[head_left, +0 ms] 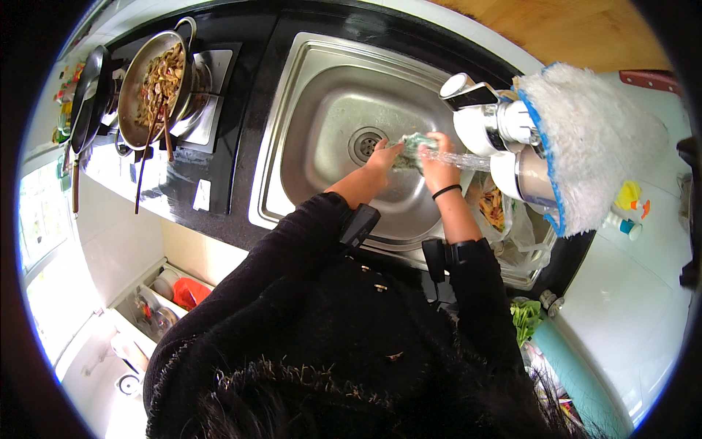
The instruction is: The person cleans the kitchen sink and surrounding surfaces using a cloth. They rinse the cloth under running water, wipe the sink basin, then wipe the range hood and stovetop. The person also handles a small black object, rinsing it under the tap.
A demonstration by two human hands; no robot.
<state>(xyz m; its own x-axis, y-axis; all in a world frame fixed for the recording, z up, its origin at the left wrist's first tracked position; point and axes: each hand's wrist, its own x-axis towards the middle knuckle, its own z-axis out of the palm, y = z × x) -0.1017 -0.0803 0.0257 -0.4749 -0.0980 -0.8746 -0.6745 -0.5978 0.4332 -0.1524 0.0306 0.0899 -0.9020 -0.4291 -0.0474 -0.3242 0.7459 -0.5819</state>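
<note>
Over the stainless steel sink, my left hand and my right hand both grip a wet green cloth or scouring pad; blur hides which it is. A stream of water runs from the white faucet unit across my right hand and the cloth. My left hand is beside the drain strainer, on its right side. The fingers of both hands are bent around the cloth, and part of it shows between them.
A pan of cooked food with wooden chopsticks across it sits on the left stove. Farther left is a dark pan. A white fluffy towel drapes over the faucet. Plastic bags with food scraps lie right of the basin.
</note>
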